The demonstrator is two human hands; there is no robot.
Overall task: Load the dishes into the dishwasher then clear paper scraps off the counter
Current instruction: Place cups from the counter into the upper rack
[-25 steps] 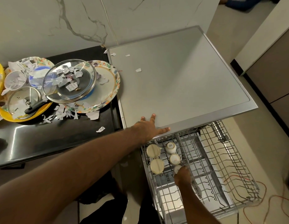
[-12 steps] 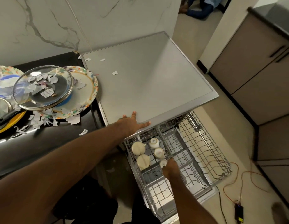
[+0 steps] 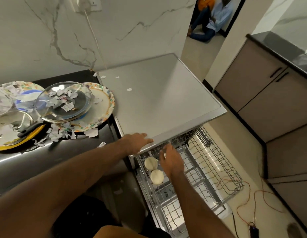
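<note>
The dishwasher's wire rack (image 3: pixel 218 170) is pulled out under the grey dishwasher top (image 3: pixel 159 100). Two cream cups (image 3: pixel 150 163) stand in its near left corner. My right hand (image 3: pixel 171 160) hovers over the rack beside them, fingers spread, holding nothing, and it hides any cups beneath it. My left hand (image 3: pixel 137 142) rests flat on the front edge of the dishwasher top. On the black counter (image 3: pixel 46 152) lie a patterned plate (image 3: pixel 103 107), a glass lid (image 3: pixel 63 100), a yellow plate (image 3: pixel 15 143) with a steel lid, and many paper scraps (image 3: pixel 91 133).
A few paper scraps (image 3: pixel 129 89) lie on the dishwasher top. An orange cable (image 3: pixel 252 200) and a black adapter (image 3: pixel 253 231) are on the floor right of the rack. Brown cabinets (image 3: pixel 269 103) stand to the right. People sit on the floor in the far doorway (image 3: pixel 211 19).
My right hand has lifted from low in the rack to above its left part, fingers now spread. The camera view has tilted up and left. My left hand stays on the dishwasher top.
</note>
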